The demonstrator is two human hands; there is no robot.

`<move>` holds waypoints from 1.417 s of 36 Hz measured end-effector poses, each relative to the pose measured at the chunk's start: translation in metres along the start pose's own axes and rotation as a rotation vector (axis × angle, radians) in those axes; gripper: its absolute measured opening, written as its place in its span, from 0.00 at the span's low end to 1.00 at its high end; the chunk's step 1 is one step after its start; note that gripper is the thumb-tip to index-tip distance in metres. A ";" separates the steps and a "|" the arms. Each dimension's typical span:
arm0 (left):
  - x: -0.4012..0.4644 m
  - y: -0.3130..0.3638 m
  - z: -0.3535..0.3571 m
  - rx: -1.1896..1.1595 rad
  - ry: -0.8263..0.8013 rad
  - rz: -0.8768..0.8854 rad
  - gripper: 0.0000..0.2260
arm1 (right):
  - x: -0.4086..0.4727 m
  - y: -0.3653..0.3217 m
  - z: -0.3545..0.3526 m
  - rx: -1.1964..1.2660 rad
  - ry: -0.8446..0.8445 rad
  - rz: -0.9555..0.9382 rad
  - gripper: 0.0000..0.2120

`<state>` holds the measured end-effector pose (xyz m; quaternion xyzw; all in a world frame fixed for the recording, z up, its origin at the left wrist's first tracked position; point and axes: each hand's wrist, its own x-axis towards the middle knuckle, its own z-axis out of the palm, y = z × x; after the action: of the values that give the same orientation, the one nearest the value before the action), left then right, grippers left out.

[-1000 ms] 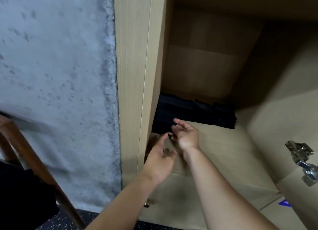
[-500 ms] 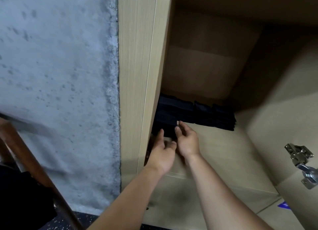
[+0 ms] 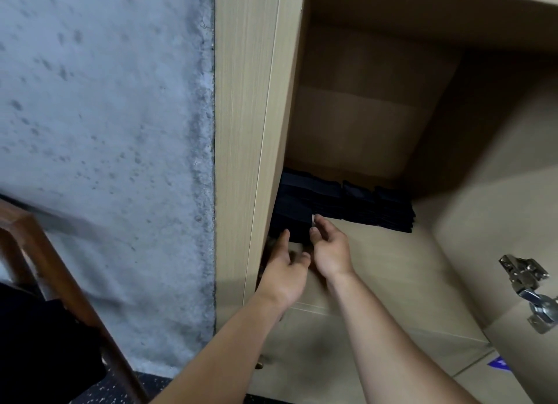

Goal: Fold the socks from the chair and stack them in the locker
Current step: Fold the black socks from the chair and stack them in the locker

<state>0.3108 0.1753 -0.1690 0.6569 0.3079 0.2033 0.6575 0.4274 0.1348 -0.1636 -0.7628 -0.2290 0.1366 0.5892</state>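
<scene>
A: Both hands, left hand [image 3: 283, 270] and right hand [image 3: 330, 252], have closed in on the front folded sock [image 3: 293, 222] since a second ago, fingers straight, gripping nothing.

B: It sits on the locker shelf [image 3: 392, 267], beside the stacks [image 3: 362, 204]. Placement looks nearly finished.

Both hands, left hand [image 3: 287, 270] and right hand [image 3: 330, 249], have closed in beside the front sock stack [image 3: 291, 222].

Navy socks [image 3: 347, 201]; beige locker [image 3: 392, 267]; grey wall [image 3: 105, 131].
</scene>
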 end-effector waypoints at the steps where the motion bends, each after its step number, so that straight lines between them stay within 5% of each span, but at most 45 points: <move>1: -0.002 0.000 -0.001 0.011 -0.007 0.011 0.32 | -0.002 0.000 -0.001 0.006 0.006 -0.007 0.20; 21: -0.084 0.023 -0.050 0.382 -0.076 0.340 0.26 | -0.079 -0.037 -0.032 -0.189 -0.127 -0.320 0.19; 32: -0.151 0.019 -0.110 0.585 0.072 0.440 0.23 | -0.151 -0.056 -0.021 -0.207 -0.275 -0.388 0.18; 51: -0.246 -0.023 -0.219 0.793 0.413 0.352 0.19 | -0.213 -0.079 0.060 -0.272 -0.677 -0.453 0.28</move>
<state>-0.0183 0.1705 -0.1462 0.8451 0.3699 0.3046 0.2370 0.2015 0.0924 -0.1169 -0.6763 -0.5869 0.2149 0.3899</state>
